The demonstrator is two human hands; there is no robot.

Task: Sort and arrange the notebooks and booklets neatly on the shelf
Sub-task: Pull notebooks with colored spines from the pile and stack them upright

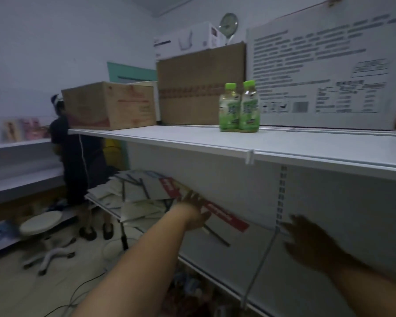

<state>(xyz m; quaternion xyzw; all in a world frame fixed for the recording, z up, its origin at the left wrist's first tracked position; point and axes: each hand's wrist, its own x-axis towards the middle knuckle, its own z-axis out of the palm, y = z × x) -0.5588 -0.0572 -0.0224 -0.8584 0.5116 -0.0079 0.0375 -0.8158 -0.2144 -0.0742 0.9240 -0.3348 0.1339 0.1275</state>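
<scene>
A loose, untidy pile of white booklets and notebooks (135, 195) lies at the left end of the middle shelf (217, 261). One booklet with a red band (224, 215) sticks out to the right of the pile. My left hand (196, 210) reaches in with spread fingers and touches this red-banded booklet; whether it grips it is unclear. My right hand (306, 239) hovers open and blurred over the bare right part of the same shelf, holding nothing.
On the upper shelf (181, 139) stand two green bottles (239, 108), cardboard boxes (110, 106) and a white printed board (325, 72). A wire divider (261, 255) crosses the middle shelf. A person in dark clothes (78, 161) stands at the left, near a round stool (40, 221).
</scene>
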